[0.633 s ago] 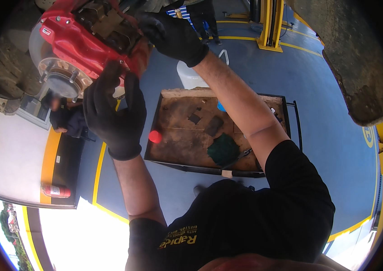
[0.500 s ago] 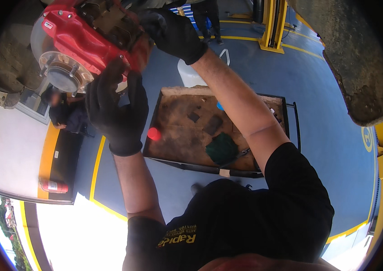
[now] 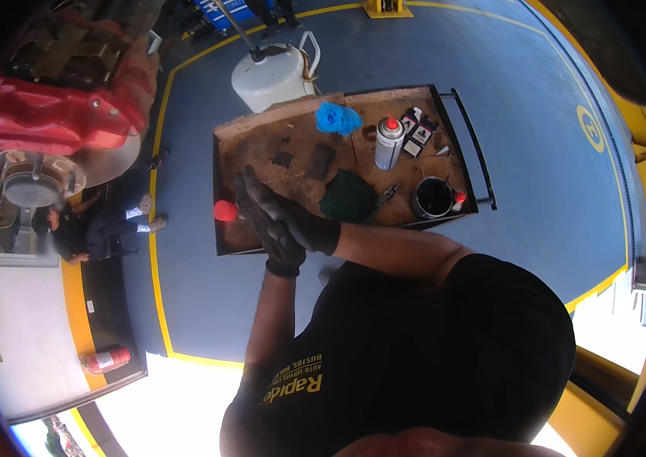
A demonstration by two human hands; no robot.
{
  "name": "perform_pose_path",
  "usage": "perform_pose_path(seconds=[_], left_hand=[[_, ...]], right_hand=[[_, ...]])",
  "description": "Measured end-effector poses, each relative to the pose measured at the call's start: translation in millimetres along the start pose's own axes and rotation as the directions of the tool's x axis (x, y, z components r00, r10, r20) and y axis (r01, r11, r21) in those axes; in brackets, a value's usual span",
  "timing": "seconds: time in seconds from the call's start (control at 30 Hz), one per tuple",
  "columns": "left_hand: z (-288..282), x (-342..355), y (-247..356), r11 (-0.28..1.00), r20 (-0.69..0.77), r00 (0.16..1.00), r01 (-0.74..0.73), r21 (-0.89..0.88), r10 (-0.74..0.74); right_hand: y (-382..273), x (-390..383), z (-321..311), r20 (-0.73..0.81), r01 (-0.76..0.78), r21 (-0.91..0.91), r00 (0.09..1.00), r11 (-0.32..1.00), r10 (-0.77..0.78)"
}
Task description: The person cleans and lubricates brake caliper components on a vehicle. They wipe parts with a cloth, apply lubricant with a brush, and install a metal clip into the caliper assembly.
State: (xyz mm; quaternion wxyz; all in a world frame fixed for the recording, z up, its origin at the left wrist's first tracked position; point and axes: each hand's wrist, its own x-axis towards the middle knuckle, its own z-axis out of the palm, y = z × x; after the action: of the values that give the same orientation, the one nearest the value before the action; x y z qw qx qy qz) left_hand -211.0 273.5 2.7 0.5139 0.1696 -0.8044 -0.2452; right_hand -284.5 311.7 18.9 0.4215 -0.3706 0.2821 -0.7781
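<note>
Both my hands wear black gloves and meet palm to palm over the near left part of a shallow tray cart (image 3: 218, 164). My left hand (image 3: 286, 250) is flat against my right hand (image 3: 304, 222), with the fingers of both stretched out. Nothing shows between them. A red cap (image 3: 225, 211) lies just left of the fingertips, and a dark green cloth (image 3: 348, 196) rests to their right. At the upper left, apart from my hands, a red brake caliper (image 3: 71, 114) sits over a disc and a wheel hub (image 3: 35, 179) with bare studs.
The cart also carries a spray can (image 3: 389, 145), a crumpled blue thing (image 3: 336, 118), small boxes (image 3: 418, 133), a dark flat pad (image 3: 320, 161) and a black tub (image 3: 433, 196). Behind it stands a white tank (image 3: 273, 76). A seated person (image 3: 94, 228) and a fire extinguisher (image 3: 107, 359) are at left.
My hands have left the caliper, come down over the cart and joined palm to palm. The view has shifted, so the caliper now sits farther left and more of the cart shows.
</note>
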Motion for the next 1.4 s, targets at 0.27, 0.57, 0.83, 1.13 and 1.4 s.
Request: perform_pose_path(seconds=[0.27, 0.57, 0.83, 1.13, 1.4], left_hand=[[-4.6, -105.0, -66.1, 0.969, 0.693, 0.678, 0.187, 0.160, -0.245], [23.3, -117.4, -169.4, 0.975, 0.630, 0.750, 0.092, 0.201, -0.201], [54.1, -146.1, -207.7, 0.978, 0.760, 0.620, 0.184, 0.097, -0.193], [43.7, -138.9, -198.8, 0.983, 0.754, 0.649, 0.183, -0.022, -0.104], [43.6, -133.0, -210.6, 0.987, 0.744, 0.655, 0.153, 0.043, -0.134]], right_hand=[[-53.9, -125.3, -124.2, -0.330, -0.440, -0.395, 0.887, 0.807, 0.322], [-318.3, -222.7, -33.5, -0.065, -0.445, -0.875, 0.496, -0.189, -0.866], [-512.7, -232.6, 63.6, 0.461, -0.673, -0.155, 0.598, -0.723, -0.655], [-608.7, -275.1, 21.6, 0.071, -0.749, -0.211, 0.629, -0.628, -0.774], [-583.2, -220.0, 35.8, -0.235, -0.901, -0.338, 0.361, -0.272, -0.903]])
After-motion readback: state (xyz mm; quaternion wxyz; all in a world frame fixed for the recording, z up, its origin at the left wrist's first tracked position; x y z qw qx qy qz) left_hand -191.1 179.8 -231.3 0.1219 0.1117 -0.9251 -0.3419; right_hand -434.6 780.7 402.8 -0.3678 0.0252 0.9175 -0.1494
